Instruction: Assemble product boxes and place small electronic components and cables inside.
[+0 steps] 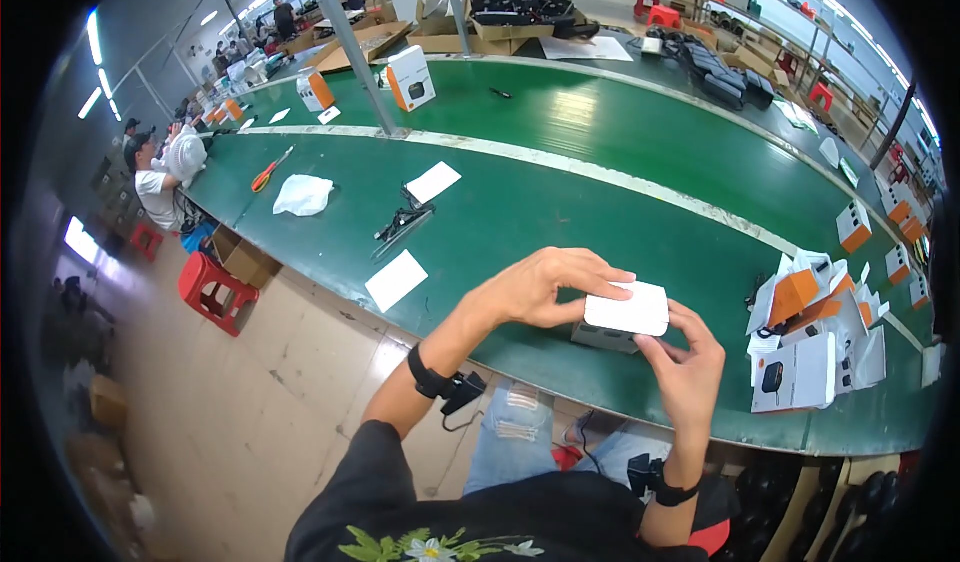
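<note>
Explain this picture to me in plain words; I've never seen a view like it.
There is no machine here: these are a person's own bare hands. A wide fisheye camera worn on the head looks down at them, so straight edges bend toward the rim. The left hand and right hand both hold a small white box at the near side of a green worktop. Farther left lie white sheets, dark cables, white wrapping and an orange-handled tool; to the right, white-and-orange cartons.
</note>
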`<action>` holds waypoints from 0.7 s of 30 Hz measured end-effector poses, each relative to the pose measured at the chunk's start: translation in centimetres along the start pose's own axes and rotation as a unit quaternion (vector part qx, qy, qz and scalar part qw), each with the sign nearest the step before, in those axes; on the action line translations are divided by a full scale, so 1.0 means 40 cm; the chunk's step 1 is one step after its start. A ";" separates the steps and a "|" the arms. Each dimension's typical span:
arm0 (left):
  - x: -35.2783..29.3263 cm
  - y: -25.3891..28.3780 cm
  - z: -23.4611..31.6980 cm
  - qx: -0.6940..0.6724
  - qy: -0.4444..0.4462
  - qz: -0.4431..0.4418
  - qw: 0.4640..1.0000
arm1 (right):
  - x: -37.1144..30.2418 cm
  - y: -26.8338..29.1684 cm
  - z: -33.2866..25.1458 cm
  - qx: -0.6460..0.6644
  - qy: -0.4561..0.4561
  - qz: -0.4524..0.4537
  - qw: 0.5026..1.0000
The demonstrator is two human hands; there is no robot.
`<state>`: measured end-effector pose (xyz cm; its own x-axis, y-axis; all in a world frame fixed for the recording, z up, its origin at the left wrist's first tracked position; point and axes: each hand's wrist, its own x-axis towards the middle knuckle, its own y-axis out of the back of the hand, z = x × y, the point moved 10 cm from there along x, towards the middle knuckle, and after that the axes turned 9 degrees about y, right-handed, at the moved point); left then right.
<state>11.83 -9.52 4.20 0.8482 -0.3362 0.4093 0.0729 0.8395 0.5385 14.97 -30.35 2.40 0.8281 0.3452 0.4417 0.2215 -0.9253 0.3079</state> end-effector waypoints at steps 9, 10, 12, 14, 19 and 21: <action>-0.028 0.028 0.034 0.166 -0.024 0.097 0.981 | 0.054 -0.051 -0.107 -0.160 0.243 -0.079 0.953; -0.022 0.024 0.034 0.168 -0.024 0.100 0.980 | 0.057 -0.053 -0.097 -0.142 0.240 -0.071 0.958; -0.014 0.013 0.024 0.166 -0.027 0.096 0.981 | 0.058 -0.044 -0.093 -0.149 0.244 -0.061 0.956; -0.012 0.009 0.029 0.171 -0.028 0.094 0.980 | 0.055 -0.041 -0.095 -0.150 0.252 -0.052 0.955; -0.024 -0.006 0.053 0.232 -0.016 0.076 0.970 | 0.033 -0.037 -0.100 -0.158 0.260 -0.042 0.952; -0.034 -0.013 0.077 0.264 -0.020 0.056 0.963 | 0.023 -0.036 -0.094 -0.154 0.266 -0.054 0.950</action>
<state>9.01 -10.81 5.65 0.8135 -0.2820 0.5086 -0.3031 0.5408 0.7846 13.50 -28.12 5.54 0.4132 0.5423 0.7315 0.0608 -0.8180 0.5720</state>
